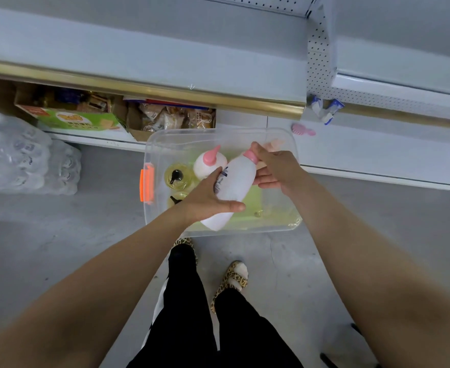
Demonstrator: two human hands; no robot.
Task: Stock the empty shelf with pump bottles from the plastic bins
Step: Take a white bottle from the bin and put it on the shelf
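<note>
A clear plastic bin (149, 144) with an orange latch sits on the floor below the shelves. Over it I hold a white pump bottle (235, 181) with a pink pump, tilted. My left hand (208, 197) grips its body from the left and below. My right hand (277, 166) holds its pink pump top, fingers curled around the neck. Inside the bin stand another white bottle with a pink pump (209, 162) and a yellow bottle with a black pump (177, 176); a second yellow one (176, 199) is partly hidden by my left wrist. The empty grey shelf (165, 57) runs above.
The lower shelf holds snack boxes (75, 115) and packets (176, 116). A wrapped pack of water bottles (24, 158) sits on the floor at left. A pink comb (302, 130) lies on the right base shelf. My feet in leopard slippers (234, 277) stand just behind the bin.
</note>
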